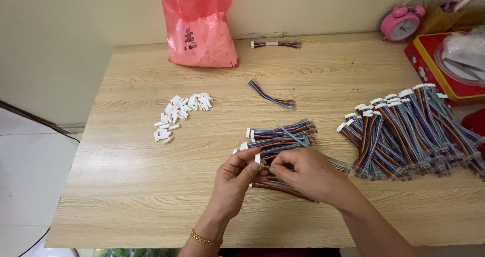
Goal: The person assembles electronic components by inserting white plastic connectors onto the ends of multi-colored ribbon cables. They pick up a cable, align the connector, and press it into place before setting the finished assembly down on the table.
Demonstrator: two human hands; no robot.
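Wood-grain table [126,196] fills the view, pushed against a pale wall, and the work sits near its front edge at about six o'clock. Both hands meet there: the left hand [236,178] pinches a small white connector [257,159] between thumb and fingertips, while the right hand [305,173] is closed narrowly on the end of a coloured wire lead [280,189] that trails under the palm. Connector and wire end are touching or very nearly so; whether the tip is seated cannot be told. By the look of it, the step in hand is fitting the plug onto the wire, and the next move calls for a straight, aligned push without bending the strands.

Just beyond the hands, at twelve o'clock from them, lies a small pile of wire bundles [280,136]. At three o'clock spreads a much larger heap of finished-looking leads [409,136]. At ten o'clock sits a scatter of loose white connectors [182,110]. Farther back a single lead [270,96] lies alone, then a tied lead [276,44] near the wall. A red plastic bag [199,24] stands at eleven o'clock, and a pink alarm clock [401,23] and red box [434,67] at two o'clock.
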